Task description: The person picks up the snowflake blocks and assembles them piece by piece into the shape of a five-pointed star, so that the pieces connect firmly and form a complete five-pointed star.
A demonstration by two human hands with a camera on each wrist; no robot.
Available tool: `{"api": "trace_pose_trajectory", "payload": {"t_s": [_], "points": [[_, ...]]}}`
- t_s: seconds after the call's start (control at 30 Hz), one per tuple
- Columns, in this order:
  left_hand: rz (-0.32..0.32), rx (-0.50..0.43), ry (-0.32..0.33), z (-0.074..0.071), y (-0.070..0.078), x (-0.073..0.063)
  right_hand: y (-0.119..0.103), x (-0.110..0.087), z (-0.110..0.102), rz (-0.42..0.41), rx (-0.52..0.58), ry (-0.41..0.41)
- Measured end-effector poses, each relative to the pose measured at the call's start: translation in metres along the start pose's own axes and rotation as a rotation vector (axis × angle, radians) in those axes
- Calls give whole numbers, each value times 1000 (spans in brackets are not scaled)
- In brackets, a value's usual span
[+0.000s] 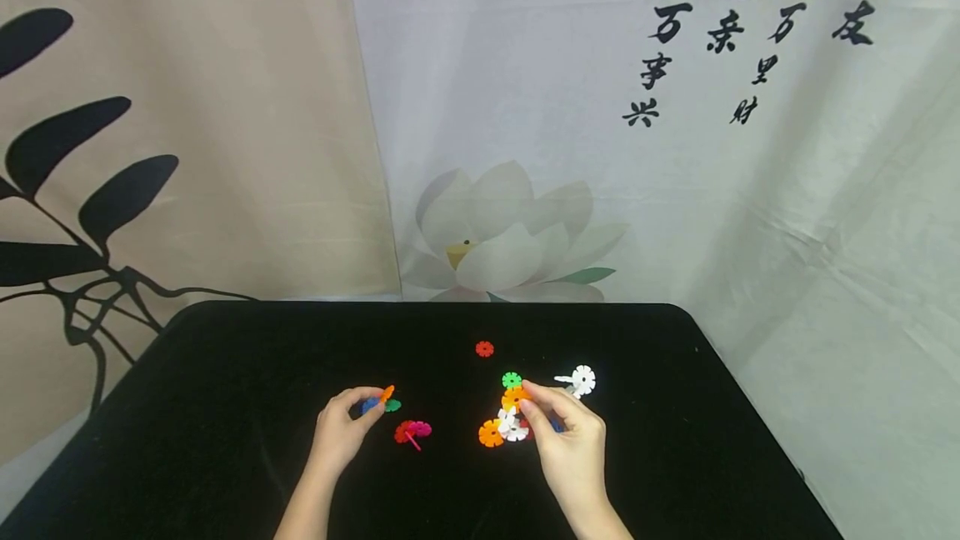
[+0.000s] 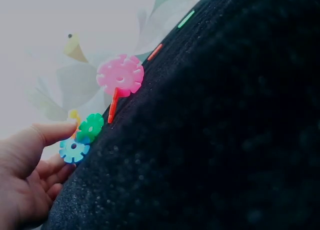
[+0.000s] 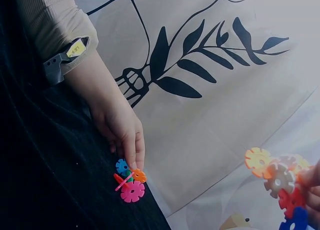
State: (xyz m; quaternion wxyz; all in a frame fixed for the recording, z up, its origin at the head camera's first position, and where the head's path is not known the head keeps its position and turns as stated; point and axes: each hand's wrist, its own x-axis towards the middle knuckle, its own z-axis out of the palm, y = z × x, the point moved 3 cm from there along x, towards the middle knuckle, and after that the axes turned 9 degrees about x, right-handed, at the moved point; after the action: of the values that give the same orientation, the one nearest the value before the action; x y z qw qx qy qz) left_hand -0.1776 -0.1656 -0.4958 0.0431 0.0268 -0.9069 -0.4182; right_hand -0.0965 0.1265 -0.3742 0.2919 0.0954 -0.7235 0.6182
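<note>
My left hand (image 1: pixel 337 432) pinches an orange notched plastic disc (image 1: pixel 387 393) between thumb and fingers. Beside its fingertips are a blue disc (image 2: pixel 74 149) and a green disc (image 2: pixel 91 127), grouped with the orange one. Just right of that hand, pink and red discs (image 1: pixel 420 429) stand slotted together on the table. My right hand (image 1: pixel 572 440) pinches an orange disc (image 1: pixel 512 399) of a joined cluster. That cluster also shows another orange disc (image 1: pixel 491 433), white discs (image 1: pixel 507 420), a red disc (image 3: pixel 291 202) and a blue disc (image 3: pixel 295 221), partly hidden by the fingers.
A loose red disc (image 1: pixel 484 349) lies farther back on the black table (image 1: pixel 300 348). A green disc (image 1: pixel 512 380) lies just beyond the right hand's cluster. Joined white discs (image 1: pixel 583 378) stand behind the right hand. A printed curtain (image 1: pixel 285 148) hangs behind the table.
</note>
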Motion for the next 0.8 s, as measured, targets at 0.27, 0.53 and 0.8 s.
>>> {"api": "trace_pose_trajectory", "payload": {"t_s": [0.27,0.53,0.8], "points": [[12,-3,2,-1,0,0,-25,2,3,-13,5,-19],[21,-286,-6,-4,30,-4,-24,0,3,28,-4,-34],[115,-502,-59,-19,91,-25,4,-1,2,45,20,-59]]}}
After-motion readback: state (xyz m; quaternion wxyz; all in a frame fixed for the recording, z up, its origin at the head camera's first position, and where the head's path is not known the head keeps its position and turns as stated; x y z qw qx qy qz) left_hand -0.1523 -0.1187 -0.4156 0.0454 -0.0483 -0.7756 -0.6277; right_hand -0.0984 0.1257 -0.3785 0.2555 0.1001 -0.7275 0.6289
